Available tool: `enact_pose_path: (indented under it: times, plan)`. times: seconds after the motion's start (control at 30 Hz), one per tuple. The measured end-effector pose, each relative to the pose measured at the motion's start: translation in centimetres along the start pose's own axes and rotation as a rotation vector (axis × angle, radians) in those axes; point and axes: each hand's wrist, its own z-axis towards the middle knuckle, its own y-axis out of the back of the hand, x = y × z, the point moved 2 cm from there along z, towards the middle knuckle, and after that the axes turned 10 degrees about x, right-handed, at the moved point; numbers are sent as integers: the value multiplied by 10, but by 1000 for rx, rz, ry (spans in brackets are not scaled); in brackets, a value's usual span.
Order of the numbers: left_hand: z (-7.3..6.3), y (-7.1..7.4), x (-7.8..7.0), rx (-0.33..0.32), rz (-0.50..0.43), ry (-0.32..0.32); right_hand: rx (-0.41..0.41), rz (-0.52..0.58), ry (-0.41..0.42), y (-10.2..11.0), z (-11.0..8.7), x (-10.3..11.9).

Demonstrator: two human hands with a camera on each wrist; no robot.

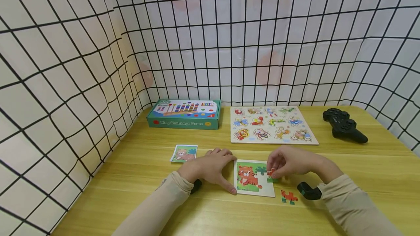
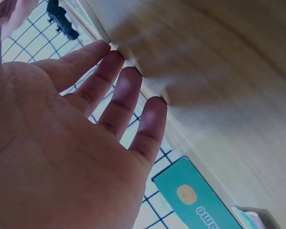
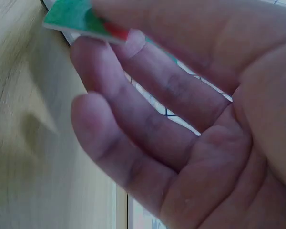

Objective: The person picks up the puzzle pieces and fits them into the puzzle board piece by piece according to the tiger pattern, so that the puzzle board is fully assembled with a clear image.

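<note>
A square puzzle board (image 1: 267,191) with a partly filled picture of an orange tiger on green lies in front of me. My left hand (image 1: 214,168) spans its left side, thumb at the lower left corner and fingertips near the upper left one. In the left wrist view its fingers (image 2: 128,90) are fairly straight, their tips at the tabletop. My right hand (image 1: 288,162) pinches a red and green puzzle piece (image 3: 71,16) between thumb and fingers, over the board's right edge. Another puzzle piece (image 1: 289,196), orange with dark stripes, lies on the table just right of the board.
A small tiger picture card (image 1: 183,153) lies left of the board. Farther back are a green game box (image 1: 183,124), an insect puzzle board (image 1: 272,121) and a black game controller (image 1: 344,125). Black-gridded white cloth (image 1: 242,61) walls the wooden table (image 1: 131,192).
</note>
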Motion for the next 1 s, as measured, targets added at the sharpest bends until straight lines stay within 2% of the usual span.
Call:
enact_pose_path:
  times: [0.2, 0.7, 1.0]
  plan:
    - [2, -1, 1, 0, 10, 0, 19, -46, 9, 1, -2, 4]
    - [2, -1, 1, -1, 16, 2, 79, -14, 83, -16, 14, 7]
    - [1, 0, 0, 3, 19, 4, 54, -77, 71, -19, 18, 6]
